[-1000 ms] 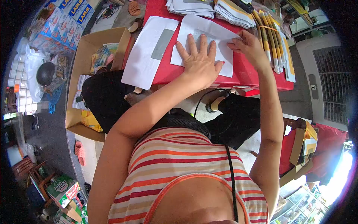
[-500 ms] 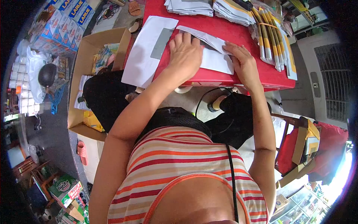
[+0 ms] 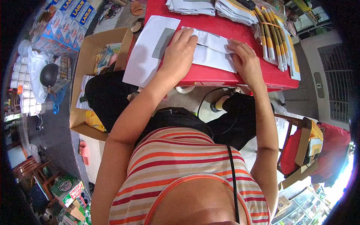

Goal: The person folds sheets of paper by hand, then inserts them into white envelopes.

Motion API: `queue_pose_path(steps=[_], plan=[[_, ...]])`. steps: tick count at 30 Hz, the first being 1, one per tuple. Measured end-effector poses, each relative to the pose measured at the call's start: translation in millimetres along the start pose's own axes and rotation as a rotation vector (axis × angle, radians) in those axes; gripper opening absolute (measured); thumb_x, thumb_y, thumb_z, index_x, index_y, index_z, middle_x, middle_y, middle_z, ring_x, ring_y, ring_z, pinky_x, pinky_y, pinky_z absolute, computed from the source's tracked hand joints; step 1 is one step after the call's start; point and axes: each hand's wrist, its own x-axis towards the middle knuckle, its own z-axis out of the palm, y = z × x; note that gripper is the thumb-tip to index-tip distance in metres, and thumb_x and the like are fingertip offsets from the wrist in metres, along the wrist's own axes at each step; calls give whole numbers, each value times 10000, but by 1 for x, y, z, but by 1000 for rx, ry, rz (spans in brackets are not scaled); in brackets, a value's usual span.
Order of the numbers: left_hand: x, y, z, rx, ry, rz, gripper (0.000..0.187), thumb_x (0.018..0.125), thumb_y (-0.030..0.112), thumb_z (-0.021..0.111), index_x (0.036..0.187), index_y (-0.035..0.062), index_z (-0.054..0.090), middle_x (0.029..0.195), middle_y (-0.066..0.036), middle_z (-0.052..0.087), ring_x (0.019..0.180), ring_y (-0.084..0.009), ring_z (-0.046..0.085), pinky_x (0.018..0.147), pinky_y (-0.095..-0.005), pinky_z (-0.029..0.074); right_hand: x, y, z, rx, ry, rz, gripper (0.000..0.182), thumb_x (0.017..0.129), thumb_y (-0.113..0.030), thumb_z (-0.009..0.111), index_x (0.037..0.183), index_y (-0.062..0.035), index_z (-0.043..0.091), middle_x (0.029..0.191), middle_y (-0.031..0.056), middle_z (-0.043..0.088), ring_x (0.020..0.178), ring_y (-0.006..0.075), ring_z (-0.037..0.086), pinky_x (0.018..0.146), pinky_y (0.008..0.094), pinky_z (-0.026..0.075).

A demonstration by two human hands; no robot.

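A folded white paper (image 3: pixel 212 56) lies on the red table (image 3: pixel 204 78), a crease running along its length. On its left end rests my left hand (image 3: pixel 180 50), fingers bent and close together. My right hand (image 3: pixel 245 58) touches the paper's right end with its fingertips, the thumb underside hidden. Left of my left hand lies a larger white sheet (image 3: pixel 144 56) with a grey rectangle (image 3: pixel 164 43) on it. Whether either hand pinches the paper's edge is hard to make out.
Stacks of white papers (image 3: pixel 191 6) and yellow-edged envelopes (image 3: pixel 236 13) sit at the table's far side. A banded bundle (image 3: pixel 272 37) lies at the right. An open cardboard box (image 3: pixel 80 67) stands left of the table, a chair (image 3: pixel 288 120) at lower right.
The paper's raised upper flap now lies flatter. My left hand has shifted slightly left and its fingers have drawn together; my right hand has moved slightly.
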Motion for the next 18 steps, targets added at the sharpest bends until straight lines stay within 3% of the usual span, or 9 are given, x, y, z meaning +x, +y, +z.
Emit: queue_pose_path(steps=[2, 7, 12, 15, 18], plan=[[-2, 2, 1, 40, 5, 2, 288, 863, -24, 567, 1128, -46, 676, 1274, -181, 630, 1222, -360, 577, 1046, -430, 474, 0, 4, 1, -47, 1, -31, 281, 857, -27, 626, 1131, -62, 677, 1261, 105, 668, 1160, 312, 633, 1096, 485, 432], [-6, -1, 5, 98, -50, -24, 311, 859, 7, 560, 1145, -32, 675, 1261, -176, 637, 1205, -359, 588, 1029, -423, 489, 0, 12, 11, -118, 32, -50, 274, 853, -21, 624, 1120, -64, 668, 1262, 91, 670, 1148, 320, 635, 1085, 476, 440], [-6, 4, 1, 103, -64, -33, 314, 852, 24, 570, 1144, -13, 681, 1246, -164, 628, 1186, -350, 584, 1004, -424, 496, 5, 7, 9, -221, 65, -35, 264, 819, -16, 647, 1072, -80, 685, 1177, 75, 686, 1023, 306, 653, 862, 435, 490], [-6, 6, -2, 95, -69, -70, 316, 848, 26, 575, 1142, -2, 686, 1221, -154, 624, 1162, -342, 581, 987, -424, 498, 8, 13, 6, -234, 64, -103, 253, 812, -6, 646, 1046, -88, 692, 1151, 73, 684, 987, 283, 648, 799, 417, 475], [-6, 5, -1, 87, -63, -79, 314, 842, 23, 582, 1136, -2, 687, 1204, -148, 626, 1146, -341, 581, 980, -421, 497, 8, 11, 4, -174, 70, -126, 263, 813, 3, 642, 1055, -86, 694, 1134, 71, 687, 985, 281, 654, 842, 414, 482]])
